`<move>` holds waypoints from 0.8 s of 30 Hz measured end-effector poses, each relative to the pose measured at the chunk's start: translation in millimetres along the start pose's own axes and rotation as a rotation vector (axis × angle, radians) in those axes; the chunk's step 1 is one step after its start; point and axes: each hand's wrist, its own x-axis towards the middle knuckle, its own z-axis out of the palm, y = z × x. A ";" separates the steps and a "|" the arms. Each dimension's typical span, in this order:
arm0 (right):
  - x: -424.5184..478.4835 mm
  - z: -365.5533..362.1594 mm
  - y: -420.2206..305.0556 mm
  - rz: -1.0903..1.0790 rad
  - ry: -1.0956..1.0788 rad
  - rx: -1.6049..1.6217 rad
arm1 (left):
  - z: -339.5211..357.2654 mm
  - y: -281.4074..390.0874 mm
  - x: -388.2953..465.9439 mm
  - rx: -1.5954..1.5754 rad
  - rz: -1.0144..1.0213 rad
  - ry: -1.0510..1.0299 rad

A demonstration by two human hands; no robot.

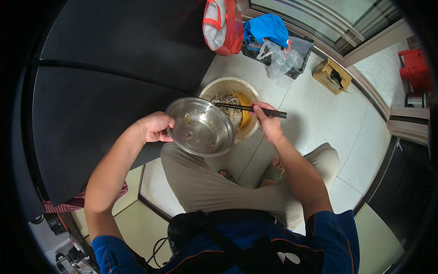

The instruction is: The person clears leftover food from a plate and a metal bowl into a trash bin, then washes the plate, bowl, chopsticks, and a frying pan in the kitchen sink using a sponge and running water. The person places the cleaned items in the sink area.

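Observation:
A stainless steel bowl (202, 132) with small food scraps stuck to its inside is tilted over the near left rim of a pale plastic bin (253, 89). My left hand (157, 127) grips the bowl's left rim. Dark chopsticks (265, 110) are in my right hand (268, 121), their tips pointing left towards the bowl's upper right rim, above the bin. Inside the bin lie stringy food scraps (227, 99) and a yellow curved object (244, 111). The bowl hides part of the bin.
Black cabinet-like doors (113, 113) stand close on the left. Beyond the bin are a red and white bag (232, 30), a dark crate (301, 70) holding a blue bag (270, 29) and a clear plastic bag (282, 60), and an open cardboard box (330, 80) by the sliding door's track.

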 end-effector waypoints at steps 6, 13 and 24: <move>-7.4 2.5 10.9 0.011 -0.220 -0.175 | 0.8 3.4 -3.6 0.002 0.003 0.010; -1.0 -0.8 2.8 -0.031 0.025 -0.022 | -2.1 -0.5 2.1 0.011 -0.006 0.003; -19.1 29.3 -13.1 -0.093 -0.129 -0.264 | 7.8 3.3 1.8 0.047 0.007 -0.009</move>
